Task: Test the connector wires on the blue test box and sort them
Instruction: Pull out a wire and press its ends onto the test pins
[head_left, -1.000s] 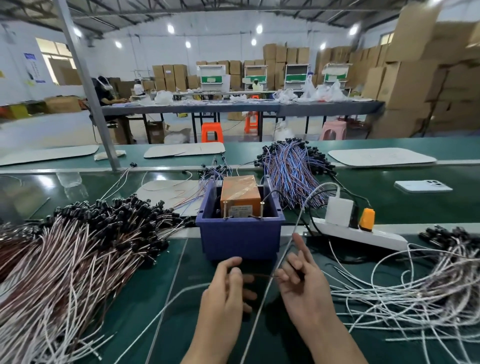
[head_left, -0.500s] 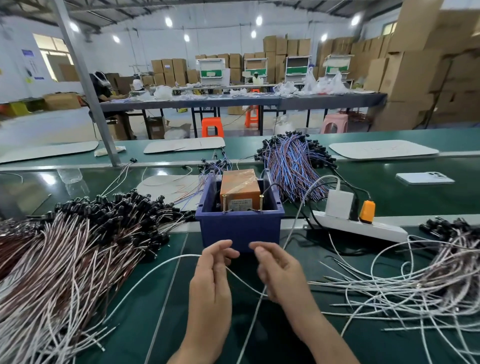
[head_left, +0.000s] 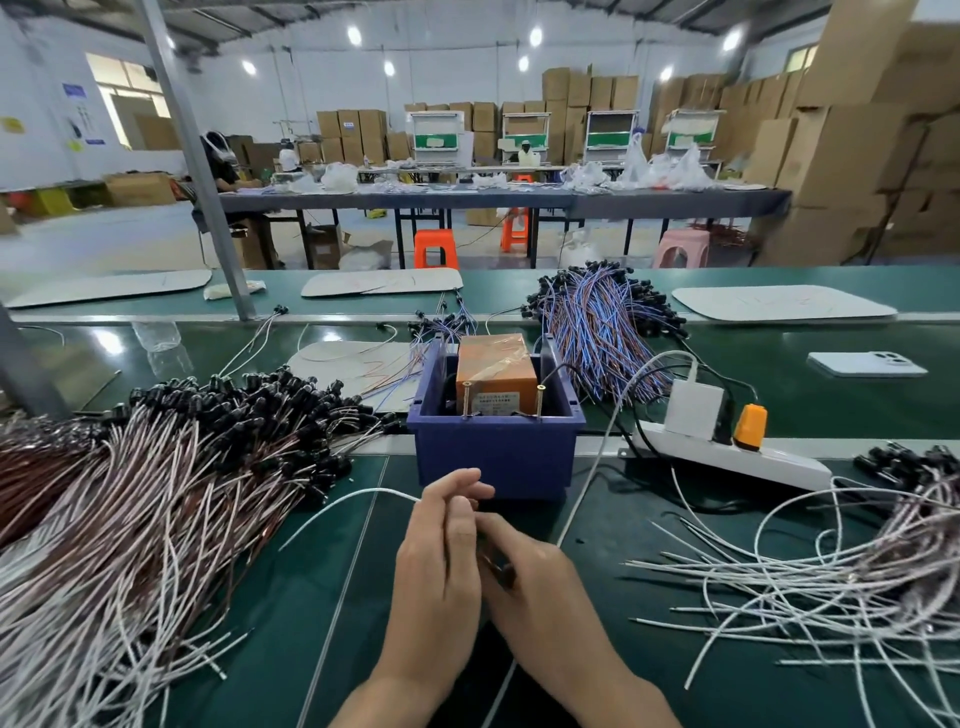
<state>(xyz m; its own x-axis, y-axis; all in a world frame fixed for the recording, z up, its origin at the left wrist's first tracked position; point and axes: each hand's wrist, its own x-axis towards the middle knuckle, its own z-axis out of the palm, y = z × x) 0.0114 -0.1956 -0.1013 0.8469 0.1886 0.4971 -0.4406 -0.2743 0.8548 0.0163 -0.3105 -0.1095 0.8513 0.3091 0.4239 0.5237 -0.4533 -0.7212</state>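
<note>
Near centre of the green belt (head_left: 311, 597), just in front of the blue test box (head_left: 493, 462), both hands are bunched together on one white wire (head_left: 337, 506). The left hand (head_left: 441, 566) has its fingers curled and pinches the wire where it exits left; the loose tail arcs out and lies on the belt. The right hand (head_left: 545, 592) curls in under the left. Something dark sits between them, likely the connector, but I can't tell what the right is actually clamped on. My read: the ends are being readied and there's no pin contact yet. To do it well, take one end per hand and pinch close to the tip so it doesn't flop. Then lift over the box's near wall and touch one end to each of the two brass pins (head_left: 466, 399), never both on one, and hold steady. Don't snag the white cable (head_left: 602, 452) running from under the hands toward the power strip (head_left: 769, 460). The box is the only container. It holds an orange unit (head_left: 496, 369) wrapped in clear tape, with the pins upright at the near wall and black leads beside it. No bins for sorting: the left pile (head_left: 182, 493) is brown/white wires with black connectors, the right pile (head_left: 831, 577) is white, and the blue-and-red bundle (head_left: 602, 322) sits far behind the box, all loose on the belt. Can't tell which pile is pass or fail.
</note>
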